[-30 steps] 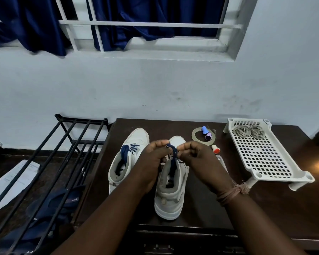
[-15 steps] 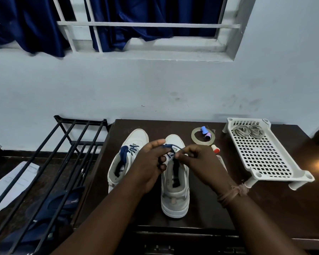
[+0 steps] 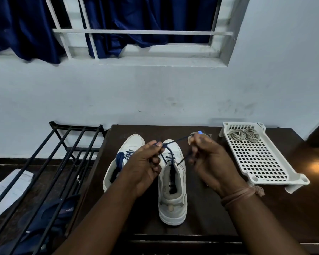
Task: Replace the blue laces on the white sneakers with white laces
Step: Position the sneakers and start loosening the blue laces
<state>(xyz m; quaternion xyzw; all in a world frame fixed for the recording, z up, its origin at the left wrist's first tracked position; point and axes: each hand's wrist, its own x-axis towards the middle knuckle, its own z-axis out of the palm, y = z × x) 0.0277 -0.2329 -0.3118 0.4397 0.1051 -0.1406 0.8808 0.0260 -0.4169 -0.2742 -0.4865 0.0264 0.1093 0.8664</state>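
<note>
1. The step in hand looks like the undoing of the blue lace [image 3: 168, 150] on the right-hand sneaker [image 3: 172, 183], which stands toe toward the wall near the middle of the tabletop [image 3: 210, 214]. The bow appears to be pulled open, but the lace is threaded through the eyelets down the tongue.

2. The left hand [image 3: 145, 166] sits over the inner edge of that shoe, thumb and forefinger pinched on the lace just above the eyelets. The right hand [image 3: 208, 159] is off to the other side, fingers curled round a length of the same lace that runs taut between the two hands. So the hands are apart, each clamped on the blue lace.

3. The other sneaker [image 3: 125, 159] stands just beside the first, on its left, and is partly hidden by the left hand. Its blue lace is fully in place, so I would judge the task to be at its very start.

4. The white laces [image 3: 244, 134] lie coiled in two bundles at the far end of a white perforated tray [image 3: 260, 162], well apart from the shoes on the right of the tabletop.

5. The next move, as I see it, calls for drawing the free end out of the top eyelet and working down row by row, with one hand steadying the shoe so it does not tip or slide.

6. Pulling hard on the taut strand could drag the shoe along instead of freeing the lace.
</note>
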